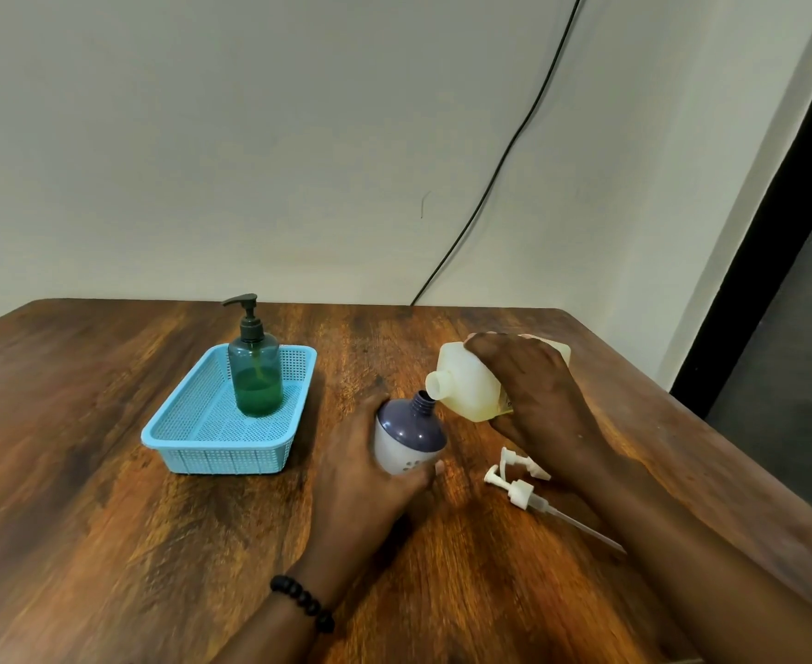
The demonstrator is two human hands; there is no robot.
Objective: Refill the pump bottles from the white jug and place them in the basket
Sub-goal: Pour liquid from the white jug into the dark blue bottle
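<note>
Right hand (533, 390) grips the tilted white plastic jug (471, 390), spout at the open neck of the purple-topped white bottle (409, 436), gripped by the left hand (366, 476). Far left: green pump bottle (254, 371) upright in the blue mesh basket (188, 438). Two white pump heads (519, 476) lie near right.

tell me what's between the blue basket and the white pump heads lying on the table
In the head view, the purple bottle held by the left hand stands between the basket and pump heads.
</note>
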